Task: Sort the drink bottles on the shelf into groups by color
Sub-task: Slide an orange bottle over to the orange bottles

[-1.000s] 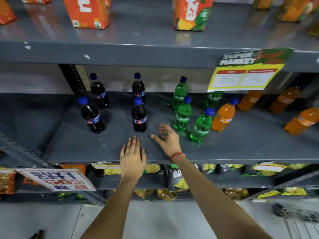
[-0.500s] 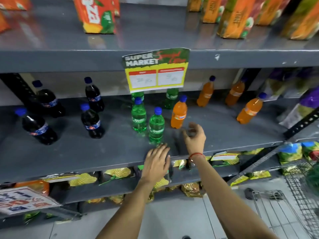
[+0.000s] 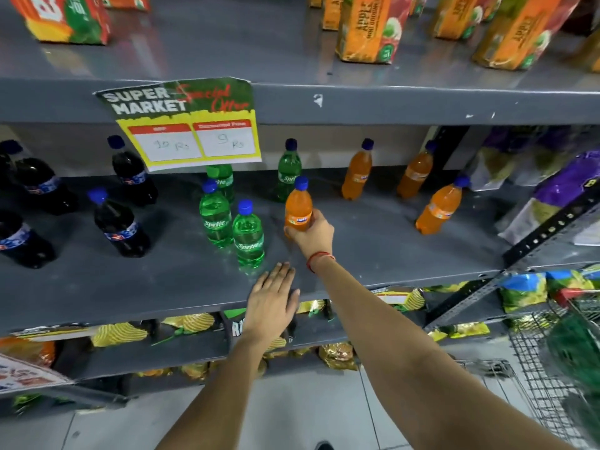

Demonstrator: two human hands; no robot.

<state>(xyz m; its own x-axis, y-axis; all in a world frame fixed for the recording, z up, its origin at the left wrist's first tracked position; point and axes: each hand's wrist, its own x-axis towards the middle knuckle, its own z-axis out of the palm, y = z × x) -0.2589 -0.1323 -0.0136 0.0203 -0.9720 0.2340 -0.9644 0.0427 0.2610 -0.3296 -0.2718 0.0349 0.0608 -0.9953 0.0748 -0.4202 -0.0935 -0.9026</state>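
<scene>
My right hand (image 3: pixel 313 235) is closed around the lower half of an orange bottle (image 3: pixel 298 206) that stands beside the green group on the grey middle shelf (image 3: pixel 373 248). Several green bottles (image 3: pixel 248 238) stand just left of it. Dark cola bottles (image 3: pixel 118 224) fill the shelf's left part. Three more orange bottles (image 3: pixel 440 207) stand to the right, apart from the held one. My left hand (image 3: pixel 271 306) lies flat, fingers together, on the shelf's front edge, holding nothing.
A paper price sign (image 3: pixel 191 125) hangs from the upper shelf over the back green bottles. Juice cartons (image 3: pixel 367 30) stand on the upper shelf. Snack bags (image 3: pixel 552 190) lie at the right. A wire cart (image 3: pixel 558 362) stands low right.
The view swung right along the shelf. My right hand reached forward from open in the air and closed on the orange bottle. My left hand stayed on the shelf edge.
</scene>
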